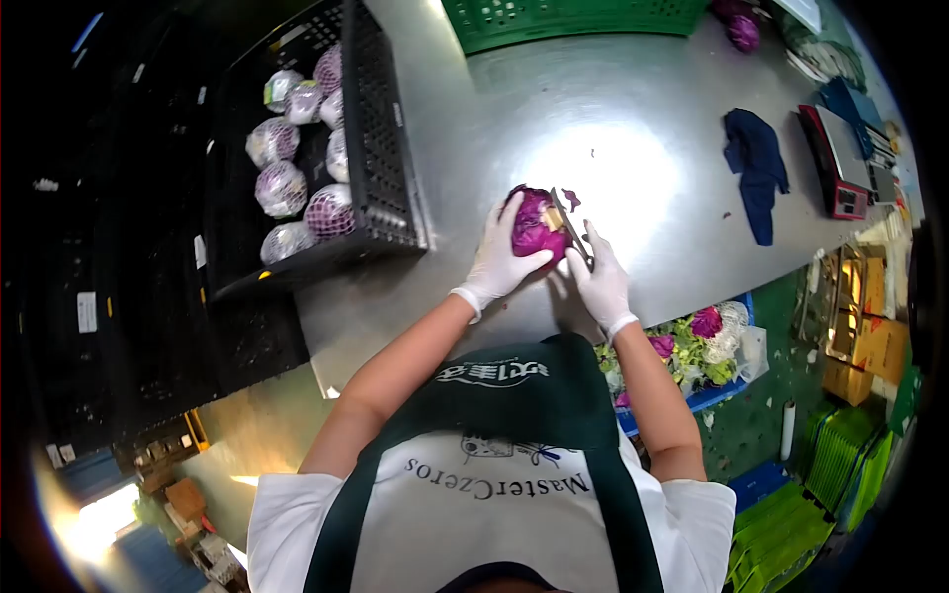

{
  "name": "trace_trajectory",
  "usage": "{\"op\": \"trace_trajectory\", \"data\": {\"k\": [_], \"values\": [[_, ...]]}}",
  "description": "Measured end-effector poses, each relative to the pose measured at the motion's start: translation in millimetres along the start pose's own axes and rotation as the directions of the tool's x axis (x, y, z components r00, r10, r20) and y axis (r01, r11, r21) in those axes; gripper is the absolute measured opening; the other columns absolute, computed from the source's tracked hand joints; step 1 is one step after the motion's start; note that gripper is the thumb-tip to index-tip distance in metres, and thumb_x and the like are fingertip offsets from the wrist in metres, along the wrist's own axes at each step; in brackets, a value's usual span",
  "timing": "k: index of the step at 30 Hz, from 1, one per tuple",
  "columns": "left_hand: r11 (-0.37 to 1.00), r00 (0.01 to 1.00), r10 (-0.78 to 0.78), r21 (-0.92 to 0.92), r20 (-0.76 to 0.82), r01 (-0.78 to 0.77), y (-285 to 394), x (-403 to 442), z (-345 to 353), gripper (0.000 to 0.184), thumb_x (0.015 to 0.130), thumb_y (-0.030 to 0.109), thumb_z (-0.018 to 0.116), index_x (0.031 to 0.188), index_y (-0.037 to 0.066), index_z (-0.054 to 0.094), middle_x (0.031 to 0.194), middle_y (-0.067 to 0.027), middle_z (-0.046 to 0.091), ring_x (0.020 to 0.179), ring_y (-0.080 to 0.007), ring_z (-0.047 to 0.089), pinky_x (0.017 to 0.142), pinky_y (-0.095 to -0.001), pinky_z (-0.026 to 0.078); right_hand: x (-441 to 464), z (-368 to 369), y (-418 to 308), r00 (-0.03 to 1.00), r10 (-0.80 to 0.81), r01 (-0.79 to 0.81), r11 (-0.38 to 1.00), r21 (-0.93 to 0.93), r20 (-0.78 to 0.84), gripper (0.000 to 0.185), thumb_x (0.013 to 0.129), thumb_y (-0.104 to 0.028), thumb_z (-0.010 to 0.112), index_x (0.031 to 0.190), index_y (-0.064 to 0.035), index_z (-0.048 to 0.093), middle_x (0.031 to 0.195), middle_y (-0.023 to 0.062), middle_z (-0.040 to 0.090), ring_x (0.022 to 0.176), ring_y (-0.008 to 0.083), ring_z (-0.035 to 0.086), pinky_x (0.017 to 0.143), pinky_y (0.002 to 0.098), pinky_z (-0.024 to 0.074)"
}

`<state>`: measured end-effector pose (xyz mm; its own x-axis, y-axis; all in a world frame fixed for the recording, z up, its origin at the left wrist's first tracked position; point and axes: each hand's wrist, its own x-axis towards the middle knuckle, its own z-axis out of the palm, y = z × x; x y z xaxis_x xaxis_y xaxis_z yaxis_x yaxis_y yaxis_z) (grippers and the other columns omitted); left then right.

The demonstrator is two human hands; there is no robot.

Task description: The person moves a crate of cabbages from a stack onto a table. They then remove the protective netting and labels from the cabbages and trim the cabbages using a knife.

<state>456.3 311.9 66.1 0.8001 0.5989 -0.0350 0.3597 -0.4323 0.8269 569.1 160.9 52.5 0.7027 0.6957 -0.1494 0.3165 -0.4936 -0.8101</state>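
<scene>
A red cabbage (535,229) is on or just above the steel table (465,148), its pale cut stem turned to the right. My left hand (501,259), in a white glove, holds it from the left with the thumb along its lower side. In my right hand (601,279), also gloved, is a dark-bladed knife (571,225), its blade upright along the cabbage's right side. A small purple leaf scrap (570,199) lies beside the blade. My right fingers partly hide the knife's handle.
A black crate (381,138) with several wrapped cabbages (282,188) stands at left. A green crate (573,25) is at the far edge. Dark blue cloth (754,168) and a red-sided scale (835,163) lie at right. A blue bin (712,395) of trimmings stands below the table's near edge.
</scene>
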Motion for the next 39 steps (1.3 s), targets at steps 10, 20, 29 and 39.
{"op": "trace_trajectory", "data": {"k": [10, 20, 29, 39], "values": [[0.893, 0.990, -0.079, -0.432, 0.118, 0.123, 31, 53, 13, 0.089, 0.080, 0.024, 0.075, 0.146, -0.004, 0.023, 0.140, -0.0218, 0.040, 0.127, -0.0282, 0.046, 0.106, -0.0363, 0.038, 70, -12, 37, 0.855, 0.302, -0.494, 0.228, 0.839, 0.422, 0.046, 0.090, -0.049, 0.059, 0.110, -0.0082, 0.061, 0.072, 0.0007, 0.058, 0.045, 0.0087, 0.047, 0.041, 0.0225, 0.0432], [0.926, 0.973, 0.007, -0.370, 0.231, 0.081, 40, 50, 30, 0.070, 0.089, 0.017, 0.064, 0.148, 0.008, 0.026, 0.144, -0.0195, 0.035, 0.133, -0.0308, 0.039, 0.105, -0.0392, 0.039, 184, -89, 94, 0.816, 0.576, -0.041, -0.018, 0.999, 0.044, 0.036, 0.086, -0.051, 0.063, 0.090, -0.0162, 0.052, 0.070, 0.0024, 0.060, 0.052, 0.0121, 0.046, 0.048, 0.0246, 0.0370], [0.870, 0.943, -0.279, -0.368, 0.182, 0.329, -54, 0, -25, 0.051, 0.090, 0.019, 0.063, 0.136, 0.005, 0.045, 0.132, -0.0169, 0.047, 0.122, -0.0284, 0.050, 0.100, -0.0356, 0.043, 169, -217, 156, 0.315, 0.398, -0.697, 0.713, 0.075, -0.861, 0.058, 0.080, -0.023, 0.063, 0.134, -0.0087, 0.047, 0.128, 0.0219, 0.053, 0.111, 0.0373, 0.058, 0.093, 0.0451, 0.0479], [0.969, 0.936, 0.214, -0.181, 0.279, -0.167, 50, 64, 39, 0.068, 0.083, 0.025, 0.069, 0.138, -0.001, 0.039, 0.141, -0.0224, 0.039, 0.132, -0.0335, 0.040, 0.110, -0.0372, 0.032, 28, -262, 21, 0.827, 0.437, -0.144, 0.772, 0.619, -0.353, 0.016, 0.090, -0.014, 0.057, 0.104, -0.0044, 0.056, 0.053, -0.0015, 0.048, 0.033, 0.0048, 0.030, 0.032, 0.0231, 0.0217]]}}
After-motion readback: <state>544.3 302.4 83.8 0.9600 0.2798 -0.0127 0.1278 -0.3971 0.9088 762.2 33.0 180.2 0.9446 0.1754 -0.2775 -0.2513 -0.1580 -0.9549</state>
